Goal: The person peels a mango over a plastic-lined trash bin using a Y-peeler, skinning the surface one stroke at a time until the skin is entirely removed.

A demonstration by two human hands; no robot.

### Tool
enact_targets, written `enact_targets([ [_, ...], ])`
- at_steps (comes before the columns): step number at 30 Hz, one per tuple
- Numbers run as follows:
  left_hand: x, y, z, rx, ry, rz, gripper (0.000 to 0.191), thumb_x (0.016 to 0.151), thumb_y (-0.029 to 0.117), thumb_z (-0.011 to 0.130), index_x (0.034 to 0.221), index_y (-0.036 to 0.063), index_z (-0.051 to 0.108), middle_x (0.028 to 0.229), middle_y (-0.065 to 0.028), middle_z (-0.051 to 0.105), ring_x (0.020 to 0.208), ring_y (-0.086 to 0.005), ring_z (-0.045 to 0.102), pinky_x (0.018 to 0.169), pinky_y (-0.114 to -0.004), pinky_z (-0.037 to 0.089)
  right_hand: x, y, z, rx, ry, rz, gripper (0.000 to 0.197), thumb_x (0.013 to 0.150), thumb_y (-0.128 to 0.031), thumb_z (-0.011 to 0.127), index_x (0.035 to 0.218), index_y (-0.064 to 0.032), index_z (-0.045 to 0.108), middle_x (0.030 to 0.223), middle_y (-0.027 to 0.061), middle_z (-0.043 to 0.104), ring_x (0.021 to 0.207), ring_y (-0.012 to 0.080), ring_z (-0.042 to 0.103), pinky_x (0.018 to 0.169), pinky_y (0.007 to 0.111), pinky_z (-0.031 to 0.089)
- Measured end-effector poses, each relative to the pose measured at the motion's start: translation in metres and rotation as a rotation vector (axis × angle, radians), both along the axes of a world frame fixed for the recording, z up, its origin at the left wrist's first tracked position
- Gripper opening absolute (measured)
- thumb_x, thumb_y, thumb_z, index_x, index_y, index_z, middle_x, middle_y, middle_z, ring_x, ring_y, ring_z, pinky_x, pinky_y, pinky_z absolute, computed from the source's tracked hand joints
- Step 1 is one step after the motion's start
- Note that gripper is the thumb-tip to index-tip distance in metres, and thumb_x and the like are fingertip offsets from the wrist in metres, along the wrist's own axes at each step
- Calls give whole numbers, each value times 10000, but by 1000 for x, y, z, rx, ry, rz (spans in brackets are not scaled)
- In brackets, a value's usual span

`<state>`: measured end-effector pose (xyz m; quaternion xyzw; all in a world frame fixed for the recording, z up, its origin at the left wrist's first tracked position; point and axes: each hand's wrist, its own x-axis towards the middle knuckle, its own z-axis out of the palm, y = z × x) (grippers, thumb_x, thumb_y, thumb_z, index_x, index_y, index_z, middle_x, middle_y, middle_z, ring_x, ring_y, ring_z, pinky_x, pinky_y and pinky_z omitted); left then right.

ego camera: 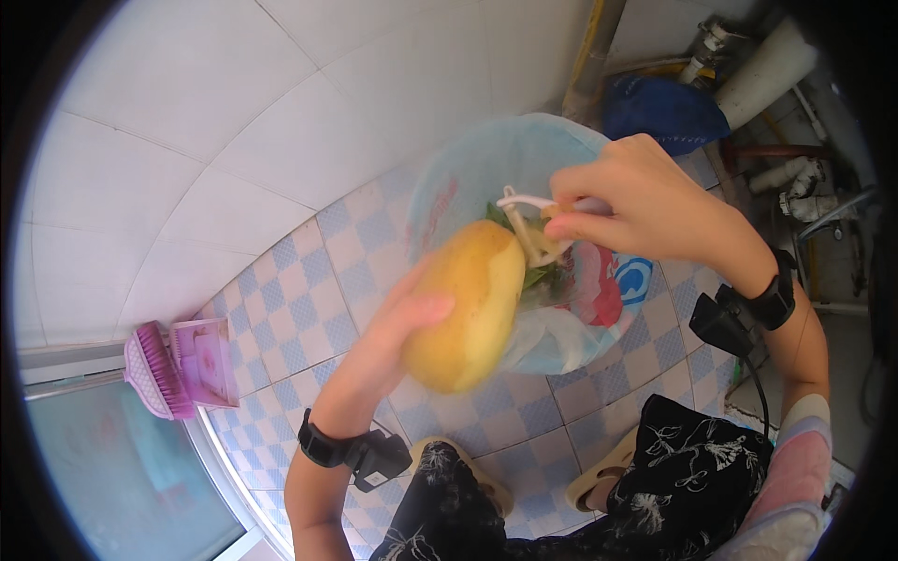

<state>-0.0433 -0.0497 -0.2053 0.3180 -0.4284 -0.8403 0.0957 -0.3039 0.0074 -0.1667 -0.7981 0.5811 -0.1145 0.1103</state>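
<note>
My left hand (403, 326) holds a large yellow potato (459, 308) from its left side, tilted over a bin. A broad strip down the potato's right side is bare and paler than the rest of its skin. Pinched in my right hand (624, 200) is a white Y-shaped peeler (519, 228), its head close beside the potato's upper right edge; whether the blade touches is unclear. Some peel seems to sit at the peeler, but blur hides the detail. Below stands the bin, lined with a pale blue plastic bag (484, 151). Green leaves (537, 277) show inside.
Blue-and-white checked floor tiles (295, 301) meet a white tiled wall (231, 126). A purple brush (158, 372) and pink dustpan (207, 361) stand at left by a glass door (133, 463). Pipes (793, 182) and a blue bag (659, 116) are at right.
</note>
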Motion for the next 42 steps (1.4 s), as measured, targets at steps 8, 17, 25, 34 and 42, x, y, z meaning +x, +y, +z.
enact_targets([
  [8,10,-1,12,-131,80,-74,862,735,446,600,1367,-36,265,1356,-181,386,1207,-262,449,1014,-345,364,-10,8,-12,38,120,-72,213,785,-308,620,720,-106,632,553,76,560,516,266,550,499,352,414],
  [17,7,5,10,-185,80,68,791,773,406,590,1371,-9,281,1346,-146,407,1196,-230,456,991,-331,374,1,23,-10,-170,15,-174,198,796,-280,613,715,-99,612,542,81,559,512,269,556,476,363,409],
  [25,6,0,-13,92,245,221,816,806,530,512,1380,7,262,1355,-240,367,1156,-372,479,928,-453,441,3,26,-10,309,-597,-314,279,824,-225,614,643,-41,510,497,-29,408,453,52,373,434,225,263],
  [34,4,1,-12,733,633,237,1043,656,788,476,1424,144,184,1356,-308,284,982,-613,455,639,-590,511,11,26,-6,404,-831,-292,299,864,-232,584,643,-51,495,542,-77,383,492,3,315,431,206,222],
  [42,3,0,-13,685,584,236,1058,644,811,453,1421,143,191,1346,-299,308,959,-581,489,641,-551,525,10,24,-7,423,-811,-299,303,870,-207,574,634,-67,448,550,-73,395,490,-2,324,430,199,227],
])
